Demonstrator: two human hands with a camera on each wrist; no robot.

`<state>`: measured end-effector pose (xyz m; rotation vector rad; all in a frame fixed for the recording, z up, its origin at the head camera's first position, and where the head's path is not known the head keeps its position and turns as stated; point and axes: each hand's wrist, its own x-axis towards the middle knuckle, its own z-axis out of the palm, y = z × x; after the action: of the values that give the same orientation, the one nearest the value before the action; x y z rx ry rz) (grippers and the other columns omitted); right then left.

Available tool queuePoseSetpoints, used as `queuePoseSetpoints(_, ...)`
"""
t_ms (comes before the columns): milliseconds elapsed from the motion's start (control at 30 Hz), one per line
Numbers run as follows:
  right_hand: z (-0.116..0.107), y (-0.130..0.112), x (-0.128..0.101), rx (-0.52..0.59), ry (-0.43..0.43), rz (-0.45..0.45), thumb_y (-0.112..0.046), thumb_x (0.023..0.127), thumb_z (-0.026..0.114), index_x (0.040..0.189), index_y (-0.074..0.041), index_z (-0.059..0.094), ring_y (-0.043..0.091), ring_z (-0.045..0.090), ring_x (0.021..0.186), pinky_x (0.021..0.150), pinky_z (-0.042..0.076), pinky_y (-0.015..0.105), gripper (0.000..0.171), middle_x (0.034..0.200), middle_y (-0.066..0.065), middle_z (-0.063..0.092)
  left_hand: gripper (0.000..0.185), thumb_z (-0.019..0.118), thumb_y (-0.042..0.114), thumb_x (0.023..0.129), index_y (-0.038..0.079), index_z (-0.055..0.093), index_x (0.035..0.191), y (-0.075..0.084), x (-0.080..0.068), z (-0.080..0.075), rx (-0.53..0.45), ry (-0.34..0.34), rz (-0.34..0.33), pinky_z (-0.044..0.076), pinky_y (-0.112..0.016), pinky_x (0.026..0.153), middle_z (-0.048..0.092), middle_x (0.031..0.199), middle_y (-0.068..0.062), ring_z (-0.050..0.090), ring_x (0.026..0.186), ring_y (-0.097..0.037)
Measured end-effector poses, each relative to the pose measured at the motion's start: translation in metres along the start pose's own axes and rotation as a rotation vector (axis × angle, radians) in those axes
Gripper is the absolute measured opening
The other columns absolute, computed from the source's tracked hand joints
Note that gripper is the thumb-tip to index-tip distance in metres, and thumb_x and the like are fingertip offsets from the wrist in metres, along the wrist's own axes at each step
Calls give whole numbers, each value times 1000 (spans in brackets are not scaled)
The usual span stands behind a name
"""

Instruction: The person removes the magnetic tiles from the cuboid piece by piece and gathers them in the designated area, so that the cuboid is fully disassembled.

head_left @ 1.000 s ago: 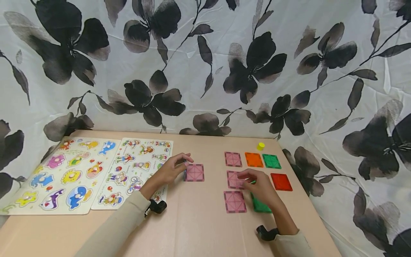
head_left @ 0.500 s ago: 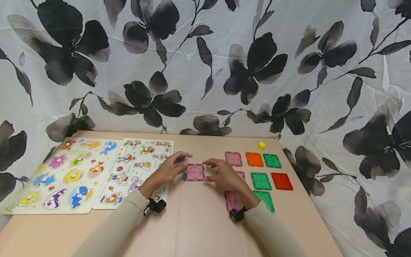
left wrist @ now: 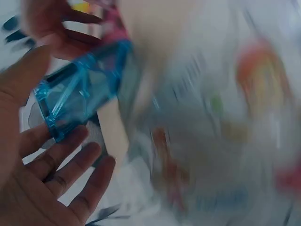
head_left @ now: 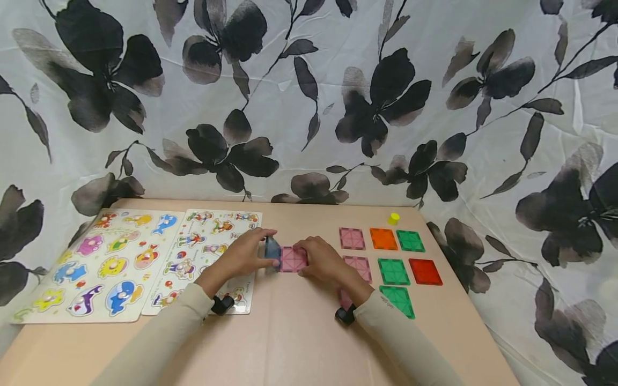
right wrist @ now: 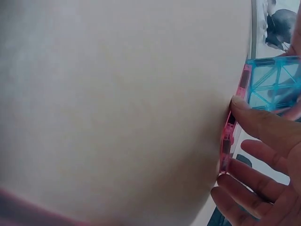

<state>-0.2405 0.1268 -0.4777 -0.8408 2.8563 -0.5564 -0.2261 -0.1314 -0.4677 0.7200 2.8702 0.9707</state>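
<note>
My left hand pinches a clear blue square magnetic tile by its edges, thumb on the near side and fingers on the far side. That blue tile stands tilted up from the table, its crossed ribs showing in the left wrist view. Right beside it is a pink magnetic tile, its left edge meeting the blue one. My right hand grips the pink tile's right side between thumb and fingers. Edge-on in the right wrist view, the pink tile is seen with the thumb on it.
Two sticker-style picture boards lie on the left of the table. To the right sit more tiles: pink, an orange tile, several green, and a red tile. A small yellow piece is near the back edge.
My right hand has come left from the rows of tiles to the pink tile and now holds it. My left hand has drawn slightly left, and the blue tile's face now shows.
</note>
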Motion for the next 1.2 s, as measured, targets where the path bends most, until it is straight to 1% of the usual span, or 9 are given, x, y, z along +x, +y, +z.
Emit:
queuePoseSetpoints(67, 0, 0, -1, -2, 1, 0, -23, 81, 95, 139, -9, 69, 25, 60, 117, 106, 52, 43, 65, 125, 9, 72, 86, 93, 39, 82, 7, 56, 152, 0, -1, -3, 151, -16, 25, 49, -59, 113, 60, 149, -18, 56, 139, -39)
queuePoseSetpoints(167, 0, -1, -4, 0, 0, 6, -24, 80, 95, 138, -9, 69, 24, 59, 116, 106, 52, 42, 65, 124, 9, 71, 87, 99, 41, 73, 5, 63, 142, 0, -1, -5, 323, 1, 79, 55, -56, 100, 65, 136, -16, 60, 124, -34)
queuePoseSetpoints(233, 0, -2, -6, 0, 1, 10, -25, 80, 95, 138, -9, 69, 24, 58, 116, 106, 52, 42, 65, 124, 9, 70, 83, 101, 42, 69, 4, 66, 134, -2, -2, -4, 387, 24, 111, 57, -54, 93, 67, 128, -14, 60, 115, -31)
queuePoseSetpoints(333, -1, -4, -10, -16, 8, 7, -27, 80, 94, 138, -8, 69, 25, 57, 118, 108, 52, 44, 66, 126, 10, 69, 80, 102, 44, 66, 4, 68, 126, -5, -3, -2, 428, 45, 145, 57, -50, 87, 64, 120, -12, 56, 109, -29)
queuePoseSetpoints(467, -3, -6, -16, -71, 25, 20, -31, 79, 95, 138, -9, 70, 26, 57, 122, 111, 52, 44, 68, 130, 9, 68, 83, 102, 48, 64, 4, 68, 125, -5, -4, 3, 444, 57, 149, 55, -49, 85, 60, 119, -13, 52, 108, -29)
queuePoseSetpoints(633, -10, -5, -28, -94, 33, 91, -33, 78, 96, 139, -11, 71, 25, 57, 125, 111, 53, 43, 70, 135, 8, 67, 86, 102, 53, 61, 6, 70, 126, 2, -4, 10, 423, 88, 141, 50, -44, 85, 56, 117, -10, 49, 106, -28)
queuePoseSetpoints(800, -18, 1, -47, -88, 57, 130, -33, 77, 97, 140, -14, 71, 24, 56, 128, 110, 54, 43, 71, 138, 6, 66, 84, 102, 53, 60, 9, 70, 124, 15, -4, 15, 381, 126, 171, 47, -40, 83, 53, 112, -8, 48, 105, -27)
queuePoseSetpoints(933, -25, 7, -64, -65, 82, 137, -31, 78, 96, 140, -15, 71, 25, 55, 132, 109, 56, 44, 69, 139, 5, 65, 84, 101, 55, 60, 10, 69, 123, 27, -3, 20, 372, 143, 197, 45, -38, 83, 52, 109, -7, 47, 103, -27)
queuePoseSetpoints(1200, -37, 16, -94, -50, 125, 166, -30, 78, 97, 142, -16, 69, 30, 51, 143, 116, 50, 55, 71, 145, 6, 64, 86, 98, 63, 59, 11, 67, 120, 48, 0, 33, 398, 179, 245, 44, -36, 78, 52, 103, -6, 46, 96, -25)
